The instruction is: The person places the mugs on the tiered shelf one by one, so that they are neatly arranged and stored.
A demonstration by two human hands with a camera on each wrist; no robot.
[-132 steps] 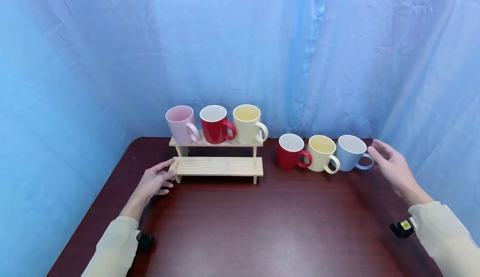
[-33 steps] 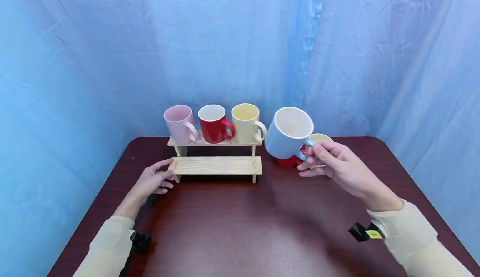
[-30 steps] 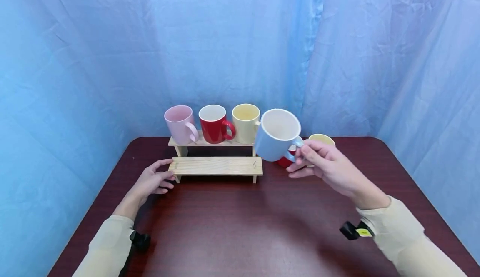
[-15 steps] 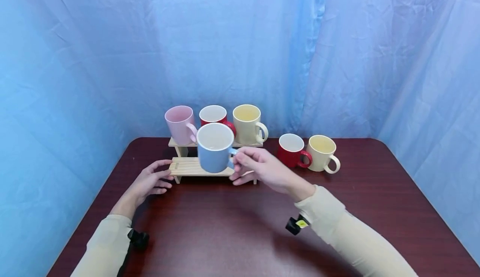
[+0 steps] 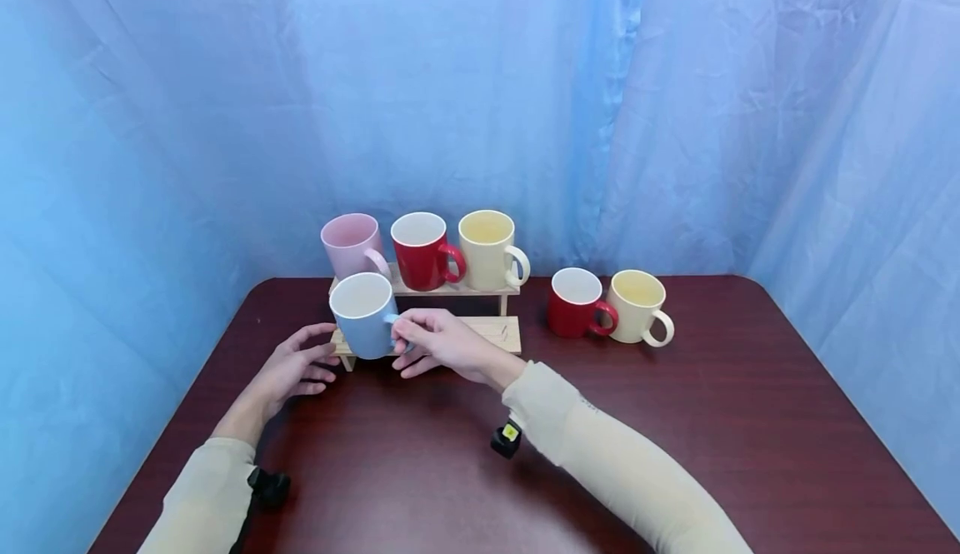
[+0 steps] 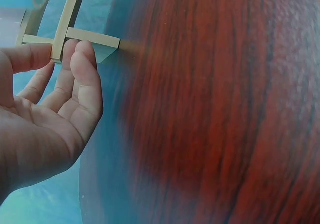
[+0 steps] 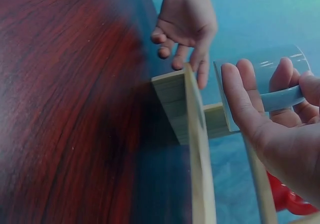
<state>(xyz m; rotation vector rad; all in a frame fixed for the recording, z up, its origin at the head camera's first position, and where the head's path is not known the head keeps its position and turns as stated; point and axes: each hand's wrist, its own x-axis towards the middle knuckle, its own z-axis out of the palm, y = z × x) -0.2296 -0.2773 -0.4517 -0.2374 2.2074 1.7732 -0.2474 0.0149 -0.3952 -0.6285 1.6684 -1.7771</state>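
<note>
My right hand [image 5: 427,339] pinches the handle of a light blue mug [image 5: 363,315] and holds it at the left end of the lower step of a two-step wooden rack [image 5: 495,331]. The mug's base [image 7: 260,91] sits at or just above that step; I cannot tell if it touches. My left hand [image 5: 294,366] lies open beside the rack's left end, fingertips [image 6: 80,53] against the wood [image 6: 85,36]. On the upper step stand a pink mug [image 5: 349,243], a red mug [image 5: 420,250] and a cream mug [image 5: 489,248].
A second red mug [image 5: 573,301] and a second cream mug [image 5: 637,306] stand on the dark red table [image 5: 675,421] to the right of the rack. Blue cloth [image 5: 480,79] hangs behind and on both sides of the table.
My right hand has carried the blue mug from the right end of the table row, leftwards and down to the rack's lower step. The left hand has stayed by the rack.
</note>
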